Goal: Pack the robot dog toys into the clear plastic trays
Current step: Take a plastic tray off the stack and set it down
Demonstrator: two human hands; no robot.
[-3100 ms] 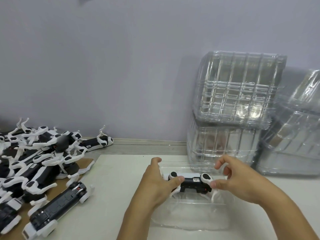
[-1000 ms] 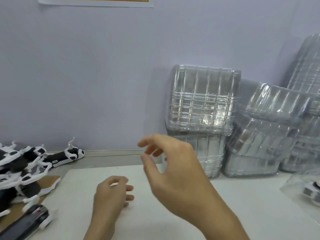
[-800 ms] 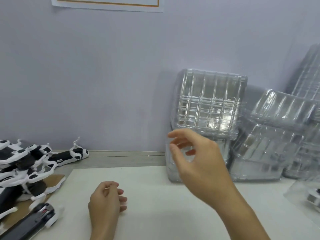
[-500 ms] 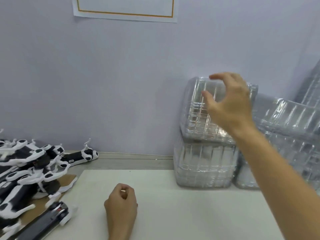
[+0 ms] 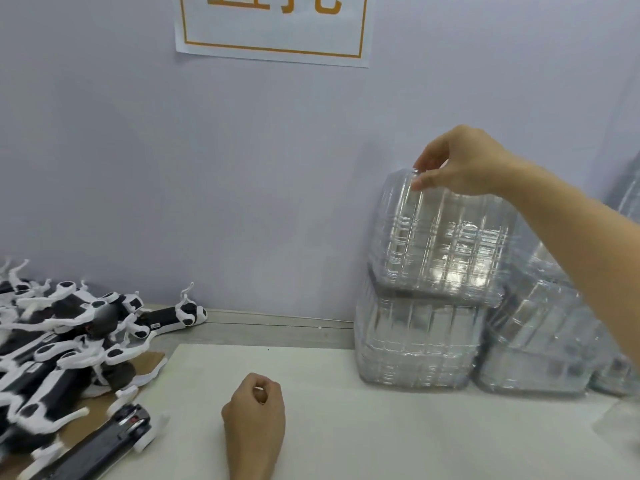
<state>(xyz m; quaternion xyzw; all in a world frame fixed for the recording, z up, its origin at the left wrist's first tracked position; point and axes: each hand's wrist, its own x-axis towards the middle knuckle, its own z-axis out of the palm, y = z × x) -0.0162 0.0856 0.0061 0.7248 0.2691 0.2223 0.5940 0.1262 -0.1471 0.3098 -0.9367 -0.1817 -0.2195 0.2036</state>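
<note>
- Head view: Clear, ribbed plastic fills the 3 o'clock side of what you see: stacks of trays (image 5: 440,237) stand against a pale lilac wall, one stack leaning on top of another, with more just beside them toward the right edge.
- Your right hand (image 5: 460,164) reaches up to the top edge of the upper stack, at about 2 o'clock. Thumb and fingertips (image 5: 420,183) pinch the rim of the outermost tray; it has not yet come free of the stack.
- Your left hand (image 5: 254,410) rests at 6 o'clock on the white work mat (image 5: 381,427), fingers curled into a loose fist, holding nothing.
- The robot dog toys (image 5: 65,327), black bodies with white legs, lie in a tangled heap at 9 o'clock, partly on a sheet of brown cardboard (image 5: 149,362). One more toy (image 5: 114,441) lies apart at 7 o'clock, at the mat's edge.
- A paper notice with an orange border (image 5: 273,26) hangs at 12 o'clock.
- Progress, as a judgement: no toy in view sits in a tray, and the heap is large. You appear to be fetching an empty tray, so most packing remains.
</note>
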